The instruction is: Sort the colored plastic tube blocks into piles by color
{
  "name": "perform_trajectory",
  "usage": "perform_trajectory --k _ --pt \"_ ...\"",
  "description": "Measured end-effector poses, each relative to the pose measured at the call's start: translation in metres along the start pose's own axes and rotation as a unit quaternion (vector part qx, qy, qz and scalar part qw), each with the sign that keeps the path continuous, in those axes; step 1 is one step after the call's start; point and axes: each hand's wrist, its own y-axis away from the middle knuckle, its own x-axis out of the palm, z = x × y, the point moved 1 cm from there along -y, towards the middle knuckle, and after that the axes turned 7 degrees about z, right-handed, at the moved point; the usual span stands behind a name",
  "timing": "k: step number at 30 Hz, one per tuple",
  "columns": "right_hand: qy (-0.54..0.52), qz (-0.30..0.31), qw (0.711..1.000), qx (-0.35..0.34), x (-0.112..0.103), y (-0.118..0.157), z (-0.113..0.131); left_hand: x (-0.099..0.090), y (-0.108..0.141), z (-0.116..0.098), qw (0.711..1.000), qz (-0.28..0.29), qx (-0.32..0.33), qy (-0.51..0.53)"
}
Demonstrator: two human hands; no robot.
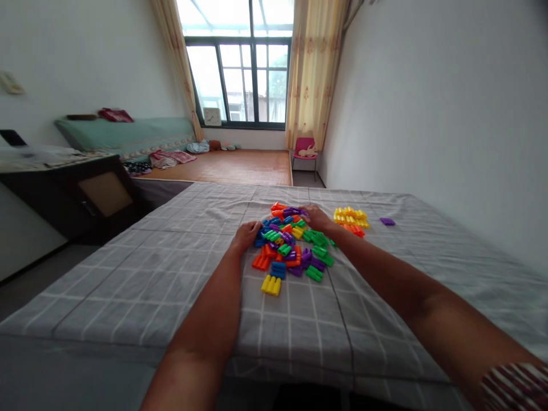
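A heap of plastic pieces in blue, orange, green, purple and yellow [285,250] lies on the grey checked cloth. My left hand [248,234] rests at the heap's left side, against the blue pieces, its fingers bent and partly hidden. At the far right edge of the heap is my right hand [315,217], its fingertips at the purple pieces [296,211]; whether it grips one cannot be made out. A yellow piece [271,285] lies at the near edge of the heap. Right of my right hand are grouped yellow pieces [351,217] with orange pieces [353,230] in front.
A single purple piece [387,221] lies farther right on the cloth [171,268]. Beyond stands a bed with a brown mat [244,165], a pink chair [305,147] and a window. A dark cabinet [103,191] is at the left, a white wall at the right.
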Motion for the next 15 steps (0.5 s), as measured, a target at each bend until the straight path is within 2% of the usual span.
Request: perform_trajectory --k 4,7,9,12,15 --pt "-0.02 0.004 0.992 0.124 0.016 -0.042 -0.009 0.0 -0.001 0.001 1.0 -0.002 0.004 0.004" --pt "-0.071 0.039 0.976 0.202 0.024 -0.056 -0.014 0.0 -0.001 -0.001 1.0 -0.002 0.0 0.004" --pt "-0.111 0.056 0.971 0.205 0.026 -0.06 -0.014 -0.001 0.0 -0.004 1.0 0.0 -0.001 0.004" --pt "-0.179 0.073 0.967 0.164 0.021 -0.057 -0.014 -0.002 0.001 -0.006 1.0 -0.005 0.003 0.01" --pt "-0.259 0.117 0.952 0.114 0.008 -0.045 -0.012 -0.002 0.001 -0.007 1.0 -0.009 0.0 0.014"
